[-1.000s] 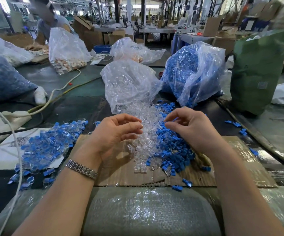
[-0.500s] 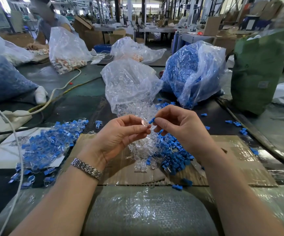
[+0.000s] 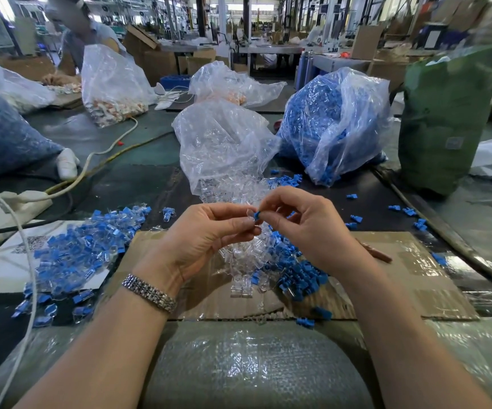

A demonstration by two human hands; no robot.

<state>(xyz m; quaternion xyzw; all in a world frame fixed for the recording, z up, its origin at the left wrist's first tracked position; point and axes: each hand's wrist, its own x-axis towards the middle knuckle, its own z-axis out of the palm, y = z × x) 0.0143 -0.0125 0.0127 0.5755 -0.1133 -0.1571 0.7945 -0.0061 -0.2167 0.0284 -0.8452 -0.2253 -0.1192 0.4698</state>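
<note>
Risen from the parts pile (image 3: 294, 270), our left hand (image 3: 206, 234) pinches a clear shell (image 3: 249, 214) steady above the cardboard (image 3: 401, 261); our right hand (image 3: 309, 228) pinches a blue plug (image 3: 257, 215) against it. We judge them aligned for pressing together.

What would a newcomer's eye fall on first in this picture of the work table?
First the two hands at the centre: the left hand pinches a clear piece and the right hand pinches a blue piece against it, above a mixed heap on the cardboard sheet. Then the big bag of blue pieces behind on the right, and the blue-and-clear pile on the left.
</note>
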